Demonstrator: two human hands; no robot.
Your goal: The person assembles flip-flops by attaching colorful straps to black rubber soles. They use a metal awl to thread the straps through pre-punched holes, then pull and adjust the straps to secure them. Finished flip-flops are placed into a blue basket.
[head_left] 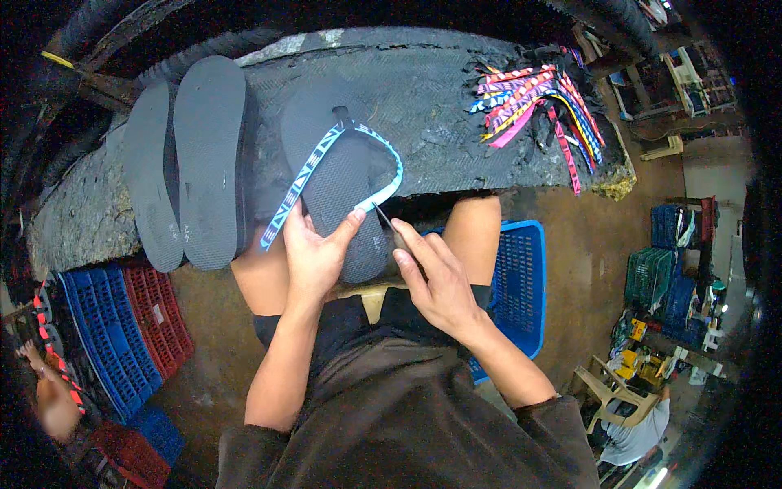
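Observation:
A dark flip-flop sole lies toe end away from me at the bench's near edge. Its blue and white patterned strap is fixed at the toe; the left branch hangs loose over the side and the right one curves back toward my left thumb. My left hand is closed on the flip-flop, its thumb at the strap's light blue part and its other fingers partly hidden. Pinched in my right hand is a thin pointed tool with its tip at the strap. Its handle is mostly hidden by the fingers.
Stacked dark soles stand left on the worn black bench. A bundle of colourful straps lies at the bench's right. Below are a blue basket and blue and red crates. Other people sit at both sides.

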